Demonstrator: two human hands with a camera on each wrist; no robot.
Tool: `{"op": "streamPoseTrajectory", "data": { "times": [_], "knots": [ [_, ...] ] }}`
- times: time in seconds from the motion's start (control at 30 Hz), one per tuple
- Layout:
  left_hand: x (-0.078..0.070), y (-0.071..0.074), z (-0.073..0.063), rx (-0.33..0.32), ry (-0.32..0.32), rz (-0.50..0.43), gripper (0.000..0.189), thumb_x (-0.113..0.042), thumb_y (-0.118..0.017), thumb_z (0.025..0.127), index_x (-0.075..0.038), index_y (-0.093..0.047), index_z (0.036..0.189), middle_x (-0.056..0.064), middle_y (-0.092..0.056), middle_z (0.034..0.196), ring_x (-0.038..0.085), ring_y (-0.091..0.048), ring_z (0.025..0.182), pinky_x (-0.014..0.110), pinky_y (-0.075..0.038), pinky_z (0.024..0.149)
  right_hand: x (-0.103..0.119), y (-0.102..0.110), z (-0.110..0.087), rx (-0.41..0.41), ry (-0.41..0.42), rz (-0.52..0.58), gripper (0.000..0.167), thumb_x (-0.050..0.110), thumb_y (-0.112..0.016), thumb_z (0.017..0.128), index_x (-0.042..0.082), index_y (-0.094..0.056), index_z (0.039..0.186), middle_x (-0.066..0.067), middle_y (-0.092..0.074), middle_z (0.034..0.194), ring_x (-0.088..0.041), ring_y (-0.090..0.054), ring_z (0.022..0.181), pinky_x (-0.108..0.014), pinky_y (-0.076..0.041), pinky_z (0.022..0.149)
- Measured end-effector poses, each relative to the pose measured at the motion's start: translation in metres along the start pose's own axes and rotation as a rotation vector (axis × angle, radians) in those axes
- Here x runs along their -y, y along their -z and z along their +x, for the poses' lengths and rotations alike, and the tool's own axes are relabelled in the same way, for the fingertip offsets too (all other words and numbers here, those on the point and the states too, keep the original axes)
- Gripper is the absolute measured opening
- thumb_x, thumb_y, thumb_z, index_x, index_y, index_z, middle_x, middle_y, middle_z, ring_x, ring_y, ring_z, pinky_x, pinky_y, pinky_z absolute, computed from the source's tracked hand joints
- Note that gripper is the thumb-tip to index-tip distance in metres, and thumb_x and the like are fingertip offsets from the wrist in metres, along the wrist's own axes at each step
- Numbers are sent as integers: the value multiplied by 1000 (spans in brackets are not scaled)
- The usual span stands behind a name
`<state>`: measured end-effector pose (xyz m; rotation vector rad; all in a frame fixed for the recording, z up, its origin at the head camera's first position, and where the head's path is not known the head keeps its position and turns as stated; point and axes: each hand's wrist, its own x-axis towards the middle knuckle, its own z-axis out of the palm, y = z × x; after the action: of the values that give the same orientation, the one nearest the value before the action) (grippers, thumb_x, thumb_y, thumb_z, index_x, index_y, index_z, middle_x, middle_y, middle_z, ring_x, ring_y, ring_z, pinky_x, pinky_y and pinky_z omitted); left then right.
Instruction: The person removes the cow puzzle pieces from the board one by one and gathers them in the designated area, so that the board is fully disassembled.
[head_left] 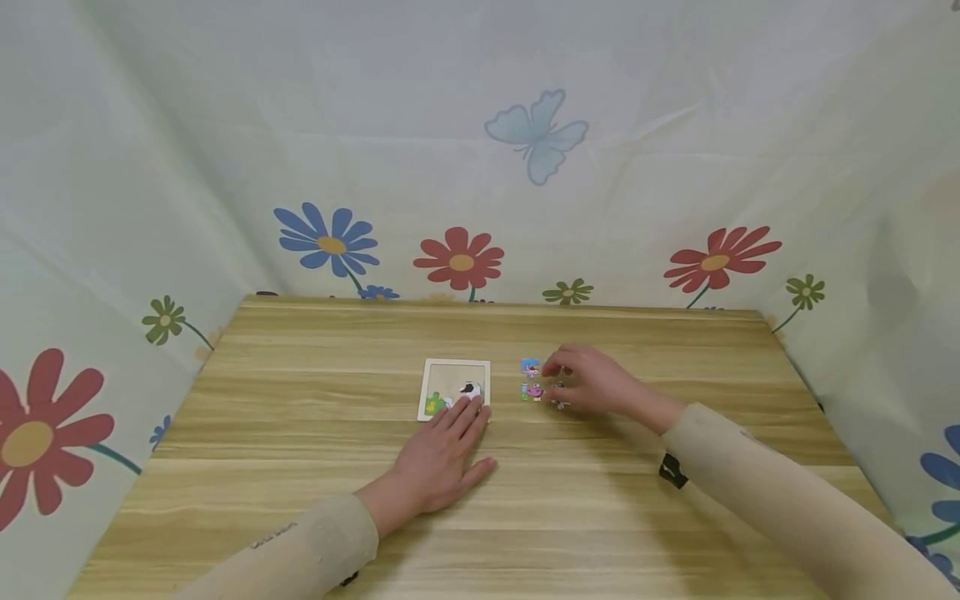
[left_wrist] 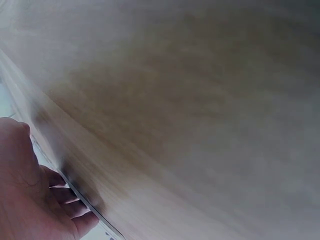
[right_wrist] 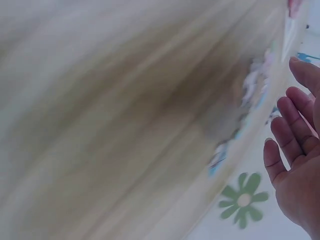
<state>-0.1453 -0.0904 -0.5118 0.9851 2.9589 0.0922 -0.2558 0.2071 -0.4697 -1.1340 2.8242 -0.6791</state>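
Observation:
A puzzle board (head_left: 457, 367) with a pale raised frame lies on the table; its lower part shows a green piece and a black-and-white picture. Flat fingers of my left hand (head_left: 441, 462) rest on the board's near edge, hiding some of it. To the right lie small colourful puzzle pieces (head_left: 530, 367), also visible in the right wrist view as a jagged row (right_wrist: 218, 156). Over these pieces is my right hand (head_left: 600, 382), fingers loosely bent and spread apart with nothing visible between them. Part of one piece beside its fingertips is hidden.
The wood-grain table (head_left: 300, 467) runs to a back edge against a white curtain (head_left: 420, 142) printed with flowers and a butterfly. More curtain hangs on both sides. A black strap piece (head_left: 672, 471) shows under the right sleeve.

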Motion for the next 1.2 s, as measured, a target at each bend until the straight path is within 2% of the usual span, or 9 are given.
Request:
{"op": "streamPoseTrajectory", "data": {
  "times": [0.17,0.37,0.53,0.7,0.87,1.03,1.2],
  "knots": [
    [1,1,0,2,8,-14,76,-56,-38,113,-3,-35,167,17,-30,174,35,-27,161,49,-28,130,20,-2,30,57,21,23,28,24,-83,96,6,-75,116,-8,-74,110,-27,-68,103,-45,-56,94],
    [3,3,1,8,8,-33,74,-56,-38,113,-4,-38,165,16,-32,173,34,-28,161,49,-30,129,36,-15,66,148,36,34,23,21,-74,103,8,-76,121,-4,-74,112,-23,-67,104,-42,-56,97],
    [2,4,1,17,6,-39,74,-56,-37,113,-4,-37,166,15,-31,174,34,-28,161,49,-29,129,43,-26,84,223,55,56,21,18,-72,104,7,-78,120,-4,-74,109,-21,-66,102,-41,-56,98],
    [3,6,0,19,10,-37,74,-56,-36,113,-5,-36,167,15,-29,174,34,-26,162,49,-27,130,45,-33,94,252,84,40,19,17,-72,104,7,-78,119,-4,-74,108,-19,-65,100,-39,-55,98],
    [3,9,-3,10,4,-20,74,-56,-38,113,-5,-37,166,14,-32,174,34,-28,161,51,-28,129,46,-34,95,256,85,30,18,16,-73,103,7,-78,118,-4,-74,108,-20,-66,101,-39,-55,99],
    [7,11,-8,11,2,-3,74,-56,-40,113,-4,-38,166,15,-34,173,36,-31,160,52,-30,129,45,-37,95,234,87,-20,16,18,-74,102,9,-79,115,-2,-74,105,-18,-65,97,-37,-55,96],
    [9,6,-13,5,-6,18,75,-56,-41,112,-3,-38,165,16,-34,172,37,-32,159,51,-32,127,45,-41,93,212,113,-23,17,17,-75,101,8,-79,114,-3,-74,103,-19,-65,96,-38,-55,95]
  ]
}}
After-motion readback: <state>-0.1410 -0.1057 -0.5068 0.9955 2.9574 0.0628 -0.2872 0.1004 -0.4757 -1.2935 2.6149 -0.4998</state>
